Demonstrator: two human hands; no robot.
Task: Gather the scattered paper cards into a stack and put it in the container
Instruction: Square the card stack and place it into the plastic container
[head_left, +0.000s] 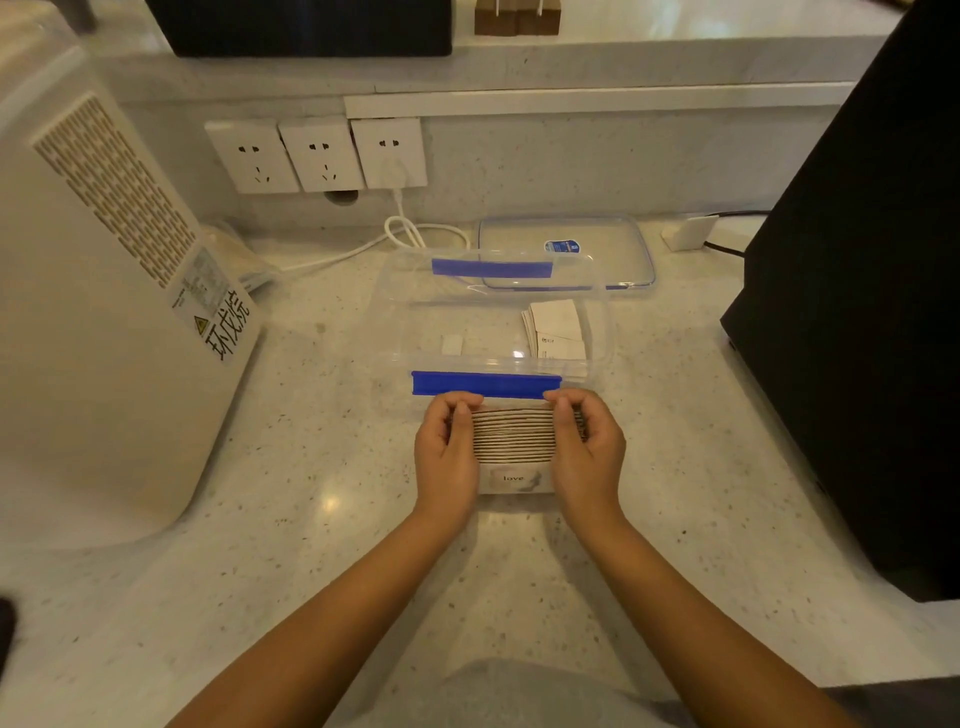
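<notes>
A thick stack of paper cards (514, 435) stands on edge on the counter, its top edges facing me and the front card showing the word "love". My left hand (445, 451) grips the stack's left end and my right hand (588, 451) grips its right end. Just beyond the hands stands the clear plastic container (410, 322) with blue clips on its near and far rims. A few white cards (557, 327) lean inside its right end.
The container's clear lid (613, 244) lies behind it. A white appliance (104, 291) stands at the left, a black box (862, 322) at the right. Wall sockets (317, 156) and a white cable (415, 234) are at the back.
</notes>
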